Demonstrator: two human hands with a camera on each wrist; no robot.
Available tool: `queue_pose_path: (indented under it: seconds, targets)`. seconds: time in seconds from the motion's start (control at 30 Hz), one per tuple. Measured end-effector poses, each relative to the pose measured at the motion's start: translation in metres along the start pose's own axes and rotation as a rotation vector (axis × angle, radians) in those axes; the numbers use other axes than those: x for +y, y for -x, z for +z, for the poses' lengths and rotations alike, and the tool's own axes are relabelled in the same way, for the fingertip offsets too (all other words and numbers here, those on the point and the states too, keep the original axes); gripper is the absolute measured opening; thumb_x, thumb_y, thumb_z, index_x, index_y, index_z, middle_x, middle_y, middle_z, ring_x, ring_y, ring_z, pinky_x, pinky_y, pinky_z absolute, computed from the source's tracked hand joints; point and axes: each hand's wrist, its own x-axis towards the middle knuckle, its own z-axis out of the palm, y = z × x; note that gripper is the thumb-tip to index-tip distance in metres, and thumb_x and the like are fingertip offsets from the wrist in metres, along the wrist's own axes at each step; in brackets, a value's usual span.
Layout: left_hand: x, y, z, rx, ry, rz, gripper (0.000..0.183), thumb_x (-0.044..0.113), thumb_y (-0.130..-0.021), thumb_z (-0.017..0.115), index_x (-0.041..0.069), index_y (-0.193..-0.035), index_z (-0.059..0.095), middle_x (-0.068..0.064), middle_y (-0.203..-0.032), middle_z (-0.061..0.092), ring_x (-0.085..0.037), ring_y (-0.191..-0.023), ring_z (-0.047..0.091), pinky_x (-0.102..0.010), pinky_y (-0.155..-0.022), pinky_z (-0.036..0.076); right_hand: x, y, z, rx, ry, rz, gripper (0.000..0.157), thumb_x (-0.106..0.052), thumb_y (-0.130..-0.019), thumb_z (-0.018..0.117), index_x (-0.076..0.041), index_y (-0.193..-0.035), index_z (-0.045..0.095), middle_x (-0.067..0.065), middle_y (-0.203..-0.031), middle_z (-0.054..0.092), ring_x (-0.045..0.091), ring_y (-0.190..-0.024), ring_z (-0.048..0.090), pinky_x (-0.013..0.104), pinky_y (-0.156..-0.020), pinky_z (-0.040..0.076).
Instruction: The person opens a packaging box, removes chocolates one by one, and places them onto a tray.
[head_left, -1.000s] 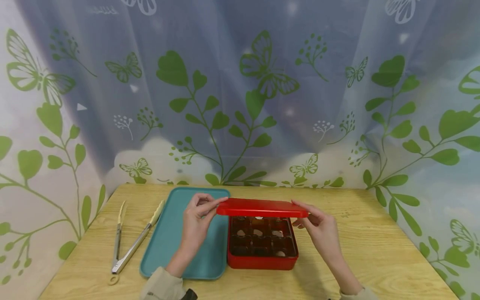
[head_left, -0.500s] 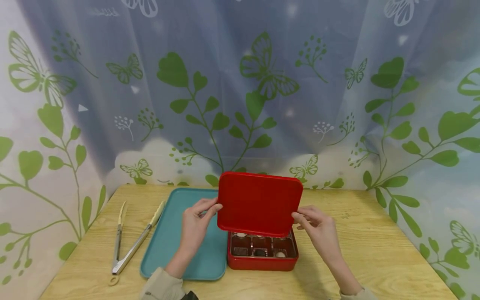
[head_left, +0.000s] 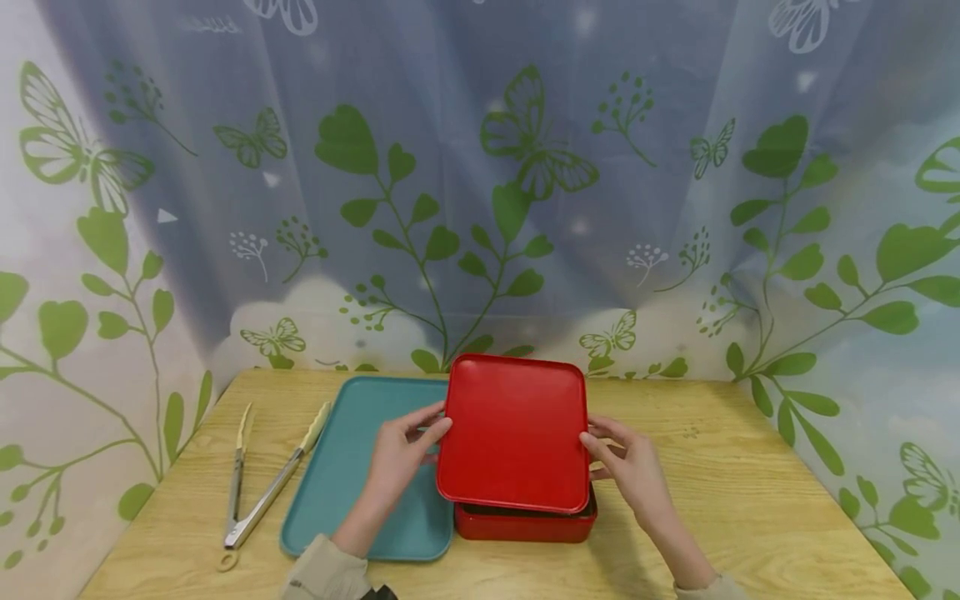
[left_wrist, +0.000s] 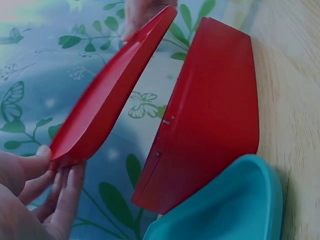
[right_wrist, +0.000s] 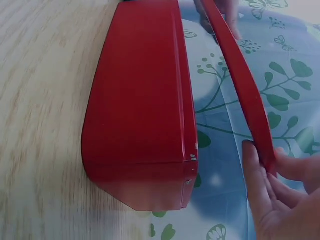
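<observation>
Both hands hold a square red lid [head_left: 514, 433] by its opposite sides, above a red box [head_left: 525, 527]. The lid tilts with its near edge lower, and it hides nearly all of the box's inside. In the left wrist view, my left hand [left_wrist: 42, 192] pinches the lid's edge between thumb and fingers. My right hand [right_wrist: 287, 187] pinches the other side likewise in the right wrist view. Both wrist views show a gap between the lid and the box [right_wrist: 140, 100], which sits on the table.
A teal tray [head_left: 367, 533] lies left of the box, right up against it or very close. Farther left, metal tongs [head_left: 258, 500] with cream tips lie spread on the wooden table [head_left: 750, 500]. A patterned curtain [head_left: 465, 250] hangs behind.
The lid first swung up from nearly edge-on, showing a broad face. It has since come down and tilted back, covering the box's compartments, which showed before. Both hands kept their grip; tray and tongs stayed.
</observation>
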Motion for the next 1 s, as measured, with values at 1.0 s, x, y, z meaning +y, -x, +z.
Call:
queue_pose_path:
  seconds: [1.0]
  targets:
    - [0.010,0.003,0.036,-0.348,0.085,-0.091,0.049,0.007,-0.101,0.062,-0.007,-0.146,0.048,-0.027,-0.134,0.058,-0.031,-0.111,0.068,-0.040,-0.085,0.061,0.018,0.001,-0.064,-0.165,-0.030,0.113,0.056,-0.010,-0.103,0.059,0.013,-0.149,0.038,0.004,-0.108,0.068,0.006,-0.087,0.068,0.030,-0.072,0.061]
